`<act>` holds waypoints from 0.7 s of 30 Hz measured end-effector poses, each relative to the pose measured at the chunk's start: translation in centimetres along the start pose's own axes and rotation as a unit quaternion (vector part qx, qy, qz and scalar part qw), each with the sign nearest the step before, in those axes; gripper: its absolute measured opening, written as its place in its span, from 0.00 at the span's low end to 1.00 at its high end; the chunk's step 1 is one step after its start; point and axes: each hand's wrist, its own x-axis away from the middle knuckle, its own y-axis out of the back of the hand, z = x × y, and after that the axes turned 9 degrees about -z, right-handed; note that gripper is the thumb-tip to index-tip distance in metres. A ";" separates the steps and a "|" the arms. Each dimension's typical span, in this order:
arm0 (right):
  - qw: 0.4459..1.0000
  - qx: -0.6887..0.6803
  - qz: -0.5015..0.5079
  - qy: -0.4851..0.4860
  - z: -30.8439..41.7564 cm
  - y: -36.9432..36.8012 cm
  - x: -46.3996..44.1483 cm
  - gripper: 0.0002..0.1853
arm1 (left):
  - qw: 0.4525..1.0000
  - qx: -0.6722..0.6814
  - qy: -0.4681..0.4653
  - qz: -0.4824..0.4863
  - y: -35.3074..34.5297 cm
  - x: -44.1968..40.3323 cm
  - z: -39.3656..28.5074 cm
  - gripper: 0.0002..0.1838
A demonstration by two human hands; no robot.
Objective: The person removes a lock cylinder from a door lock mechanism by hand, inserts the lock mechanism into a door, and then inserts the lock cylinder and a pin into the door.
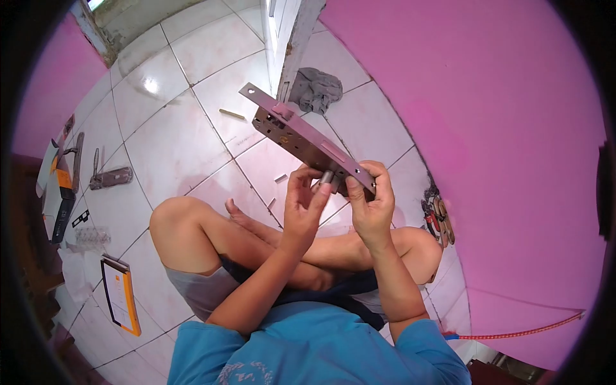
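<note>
A metal mortise lock [292, 138] is held up in front of my crossed legs, tilted with its faceplate running from upper left to lower right. My right hand [371, 204] grips the lower right end of it, thumb on the near side and fingers behind. Between the thumb and fingers of my left hand [304, 204] is a small metal lock cylinder [326, 178], at the lower edge of the lock body. Whether the cylinder sits inside the lock's opening or only against it, I cannot tell.
Door handles [111, 178] lie on the tiles at left, near an orange-and-black box [62, 192] and an orange-edged box [120, 295]. Pliers [431, 221] rest by the pink wall [513, 167] at right. A grey cloth [316, 90] lies beside the door edge [292, 54].
</note>
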 end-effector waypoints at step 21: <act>0.717 -0.533 0.019 -0.449 -8.8 -10.7 5.5 0.19 | 0.680 -0.674 -0.286 0.042 3.9 -1.4 -4.5 0.20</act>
